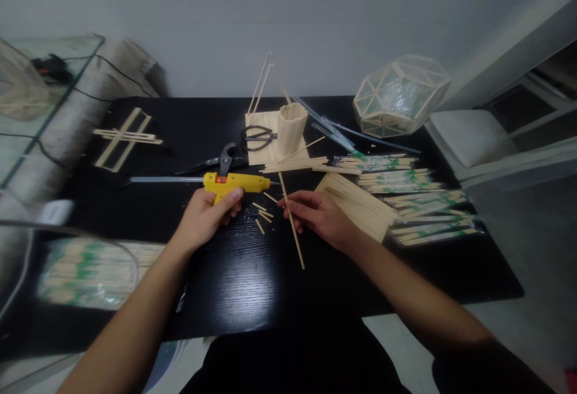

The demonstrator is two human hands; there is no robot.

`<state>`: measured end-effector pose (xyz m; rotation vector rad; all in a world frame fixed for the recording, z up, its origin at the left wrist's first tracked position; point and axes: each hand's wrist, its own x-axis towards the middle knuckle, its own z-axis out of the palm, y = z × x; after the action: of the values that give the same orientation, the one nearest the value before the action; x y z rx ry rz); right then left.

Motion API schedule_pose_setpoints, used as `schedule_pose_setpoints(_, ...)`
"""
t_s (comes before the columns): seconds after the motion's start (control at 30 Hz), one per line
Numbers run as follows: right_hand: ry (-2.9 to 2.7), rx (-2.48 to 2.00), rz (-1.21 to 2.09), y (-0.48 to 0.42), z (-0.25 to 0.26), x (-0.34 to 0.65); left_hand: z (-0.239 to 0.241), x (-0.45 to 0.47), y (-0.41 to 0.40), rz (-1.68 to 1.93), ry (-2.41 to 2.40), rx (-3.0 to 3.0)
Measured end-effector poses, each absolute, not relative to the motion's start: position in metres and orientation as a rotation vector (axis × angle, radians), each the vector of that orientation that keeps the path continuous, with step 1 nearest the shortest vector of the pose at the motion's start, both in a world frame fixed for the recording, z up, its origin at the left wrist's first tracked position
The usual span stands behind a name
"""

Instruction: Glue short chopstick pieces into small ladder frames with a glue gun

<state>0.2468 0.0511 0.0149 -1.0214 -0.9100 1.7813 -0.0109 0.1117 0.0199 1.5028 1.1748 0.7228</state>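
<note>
My left hand [215, 210] is wrapped round the grip of a yellow glue gun [238, 182], with a long glue stick [166, 180] poking out of its back end. Between the fingertips of my right hand [311, 213] a thin wooden stick [295, 234] slants down toward me. The gun's nozzle points at the upper part of this stick; whether they touch I cannot tell. Several short cut stick pieces [264, 213] lie on the black table below the nozzle. Beside my right wrist is a flat panel of joined sticks [358, 204].
A wooden base [256, 156] carries a stick-built cup [292, 129] and black scissors [259, 136]. Packaged chopsticks [396, 180] lie right, more packs [94, 273] front left. A crossed stick frame [126, 137] lies left, a faceted frame [401, 96] stands back right, near glue sticks [333, 132].
</note>
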Motion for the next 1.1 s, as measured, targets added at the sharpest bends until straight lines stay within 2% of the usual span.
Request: schedule_pose_setpoints(1.1,-0.941,-1.029,1.795,0.0493,0.0144,0.2475,0.0218,-0.0103,0.1113,0.765,1.238,1.474)
